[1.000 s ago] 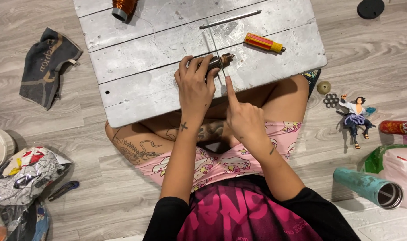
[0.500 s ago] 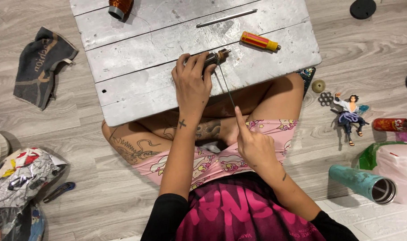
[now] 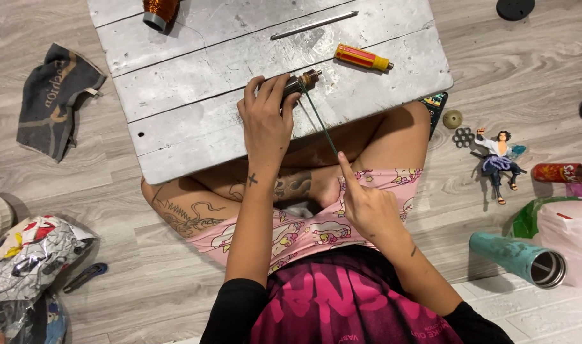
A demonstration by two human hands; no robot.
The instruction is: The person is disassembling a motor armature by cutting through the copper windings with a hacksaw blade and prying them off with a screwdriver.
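Note:
I sit cross-legged with a grey wooden board across my knees. My left hand grips a small dark cylindrical part with a brass end and presses it onto the board. A thin dark wire runs from that part back to my right hand, which pinches its end over my lap with the index finger stretched along it. An orange-handled screwdriver and a thin metal rod lie on the board beyond my left hand.
A spool of copper wire stands at the board's far edge. On the floor lie a dark cloth at left, crumpled bags at lower left, a small figurine, a red can and a teal metal tumbler at right.
My right hand has drawn the wire back from the board toward my lap, so the strand is longer. My left hand keeps its grip on the part.

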